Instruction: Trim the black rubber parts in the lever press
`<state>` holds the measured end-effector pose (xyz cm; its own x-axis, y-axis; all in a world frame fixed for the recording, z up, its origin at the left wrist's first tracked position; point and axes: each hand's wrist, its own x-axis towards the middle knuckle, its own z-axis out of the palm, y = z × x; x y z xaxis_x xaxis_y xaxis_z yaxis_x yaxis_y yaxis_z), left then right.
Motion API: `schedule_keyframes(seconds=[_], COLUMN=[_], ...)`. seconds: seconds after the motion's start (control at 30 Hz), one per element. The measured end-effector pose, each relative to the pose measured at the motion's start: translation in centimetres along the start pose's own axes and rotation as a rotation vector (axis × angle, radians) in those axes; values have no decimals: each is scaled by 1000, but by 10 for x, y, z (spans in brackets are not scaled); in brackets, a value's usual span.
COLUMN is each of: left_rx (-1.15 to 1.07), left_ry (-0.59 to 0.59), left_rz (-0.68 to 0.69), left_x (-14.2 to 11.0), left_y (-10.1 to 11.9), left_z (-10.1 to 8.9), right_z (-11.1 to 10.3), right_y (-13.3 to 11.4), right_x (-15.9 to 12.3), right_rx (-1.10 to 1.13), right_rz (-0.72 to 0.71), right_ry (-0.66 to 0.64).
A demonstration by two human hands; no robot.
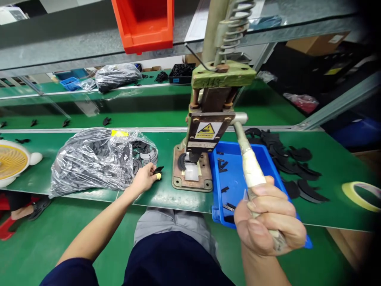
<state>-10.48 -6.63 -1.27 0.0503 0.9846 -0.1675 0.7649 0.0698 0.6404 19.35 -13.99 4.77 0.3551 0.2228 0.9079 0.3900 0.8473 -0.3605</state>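
A hand press (205, 119) stands on the green bench, a black curved piece (181, 161) lying on its base plate. My right hand (268, 218) is closed round the press lever (248, 159), which slants down toward me. My left hand (145, 178), a yellow cot on one fingertip, pinches a small black curved part (158, 169) beside the open end of a clear plastic bag (95, 159) full of black parts.
A blue tray (238, 178) with a few small black offcuts sits right of the press. Black curved pieces (285, 163) lie heaped beyond it. A tape roll (361, 194) is far right, a fan (13, 161) far left, an orange bin (144, 24) overhead.
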Motion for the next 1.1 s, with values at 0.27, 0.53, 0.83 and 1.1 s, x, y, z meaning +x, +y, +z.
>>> schedule_keyframes(seconds=[0.27,0.53,0.83,1.1], left_rx=[-761,-773,-597,-430], left_ry=[-151,-214,-187,-148], left_rz=[-55,-159,-233,-337], left_x=[33,72,78,83], left_y=[80,101,102,117], left_z=[21,46,47,47], right_z=[-5,-7,-5,5], right_y=[-4,-3,-5,-7], right_x=[0,-1,-2,0], right_rx=[-20,-15,-16,-20], right_rz=[31,41,55,85], right_ry=[-55,-79,-66,13])
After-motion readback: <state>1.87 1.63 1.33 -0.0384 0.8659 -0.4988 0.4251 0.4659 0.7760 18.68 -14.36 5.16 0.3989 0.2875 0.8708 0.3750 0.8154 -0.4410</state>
